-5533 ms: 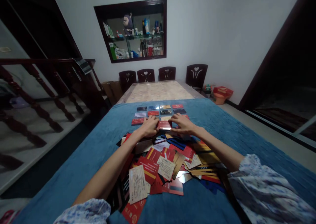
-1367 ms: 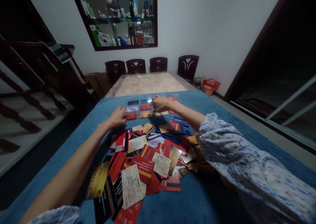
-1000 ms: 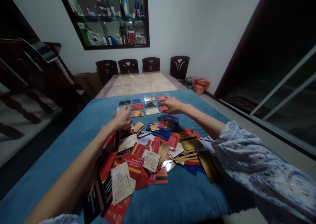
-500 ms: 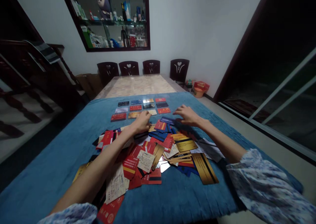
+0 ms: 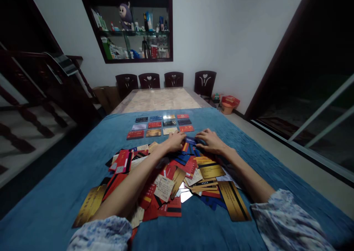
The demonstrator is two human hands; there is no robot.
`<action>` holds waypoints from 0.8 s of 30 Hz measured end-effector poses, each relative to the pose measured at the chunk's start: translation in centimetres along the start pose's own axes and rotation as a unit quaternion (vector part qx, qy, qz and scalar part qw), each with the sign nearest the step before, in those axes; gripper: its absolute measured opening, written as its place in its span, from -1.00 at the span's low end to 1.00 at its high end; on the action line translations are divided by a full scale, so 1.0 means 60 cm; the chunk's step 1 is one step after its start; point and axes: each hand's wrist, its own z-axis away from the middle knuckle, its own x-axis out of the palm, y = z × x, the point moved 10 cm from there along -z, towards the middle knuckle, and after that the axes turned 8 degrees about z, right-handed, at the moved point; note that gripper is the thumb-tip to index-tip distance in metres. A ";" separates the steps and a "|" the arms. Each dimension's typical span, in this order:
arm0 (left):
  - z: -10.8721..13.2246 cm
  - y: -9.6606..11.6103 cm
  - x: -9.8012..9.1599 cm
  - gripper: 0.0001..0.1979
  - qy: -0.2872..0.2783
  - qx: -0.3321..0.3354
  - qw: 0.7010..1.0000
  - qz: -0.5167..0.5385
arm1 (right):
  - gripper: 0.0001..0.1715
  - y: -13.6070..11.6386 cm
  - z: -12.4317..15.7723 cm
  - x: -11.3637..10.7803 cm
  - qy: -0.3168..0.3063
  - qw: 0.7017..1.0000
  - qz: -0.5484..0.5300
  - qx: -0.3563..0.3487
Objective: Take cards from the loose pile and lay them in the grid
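Cards [image 5: 188, 168] lie in a loose heap on the blue cloth [image 5: 61, 181] that covers the near part of the counter [image 5: 163, 98], and twelve more lie flat beyond the heap in three rows of four, toward the counter's far edge. At the heap's far side, just nearer than the rows, a blue card [image 5: 190, 140] sits between the two hands. The left hand [image 5: 174, 141] has its fingers bent down at that card's left end, while the right hand [image 5: 209, 141] is at the other end, its thumb and forefinger apart; whether either grip pinches the card, I cannot tell. The heap shows red, gold, blue, black and cream faces, many overlapping. One gold card [image 5: 90, 206] lies at its near left corner, another gold card [image 5: 235, 201] at its near right, slanting toward the counter's right edge. A cream card [image 5: 164, 188] lies near the middle, beside the left forearm [image 5: 132, 182], which crosses the heap and hides part of it. Both sleeves [image 5: 287, 219] are pale with a blue print. Dark chairs [image 5: 173, 80] line the counter's far edge, below a wall cabinet [image 5: 138, 61]. Off its far right corner stands an orange tub [image 5: 226, 109].
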 end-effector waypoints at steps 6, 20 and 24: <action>-0.017 -0.002 0.014 -0.40 -0.021 -0.005 1.000 0.012 | -0.51 -0.008 0.004 0.005 -0.017 1.000 -0.018 -0.011; -0.017 -0.011 0.017 -0.52 -0.013 0.009 1.000 0.018 | -0.56 -0.016 0.012 0.006 0.005 0.999 -0.001 -0.042; -0.011 -0.008 0.015 -0.58 -0.006 0.017 1.000 0.010 | -0.60 -0.017 0.017 0.000 0.028 0.998 0.003 -0.053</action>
